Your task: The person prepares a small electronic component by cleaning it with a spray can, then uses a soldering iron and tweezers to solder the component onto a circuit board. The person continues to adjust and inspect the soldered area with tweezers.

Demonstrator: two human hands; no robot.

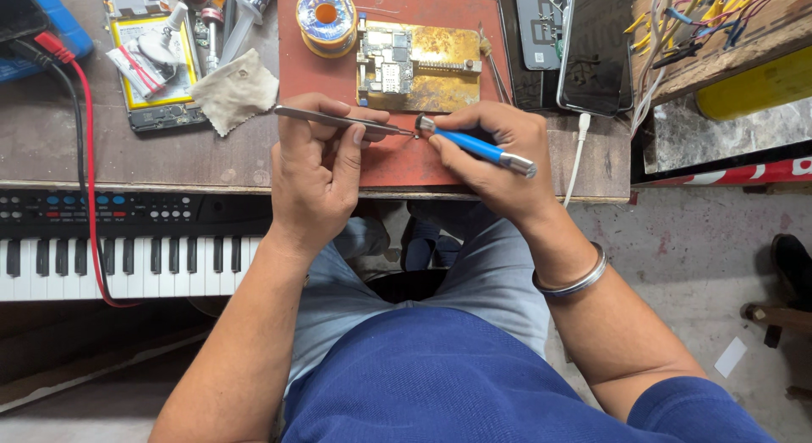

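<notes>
My left hand (317, 168) grips metal tweezers (338, 121), their tips pointing right at a tiny part on the red work mat (397, 159). Opposite it, my right hand (495, 151) holds a blue-handled tool (474, 145), its metal tip meeting the tweezer tips near the mat's front edge. Just beyond both hands lies a phone circuit board on a gold-coloured plate (419, 66). At the mat's far edge sits a spool of solder wire (326, 16).
A grey cloth (235, 89) and an opened phone with a yellow battery (156, 62) lie to the left. Two phones (592, 45) lie to the right, near a white cable (577, 159). An electronic keyboard (127, 240) sits below the bench, crossed by a red lead (89, 198).
</notes>
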